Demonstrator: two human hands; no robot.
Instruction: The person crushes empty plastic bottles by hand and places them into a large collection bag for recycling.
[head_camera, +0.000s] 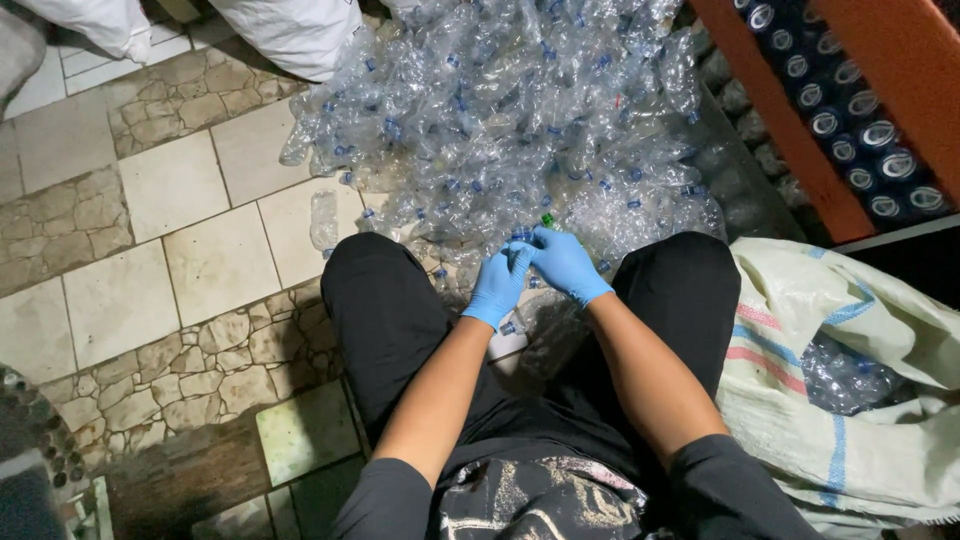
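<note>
Black-trousered knees (385, 310) spread wide frame both blue-gloved hands, which meet between them at the near edge of a heap of crushed clear bottles (520, 110). Left hand (497, 285) and right hand (563, 262) pinch together around one clear bottle (527, 240) (mostly hidden by fingers). Open tiled floor (190, 240) lies left; a woven sack (850, 400) part-filled with bottles crowds the right, beside an orange rack of cans (850, 120).
</note>
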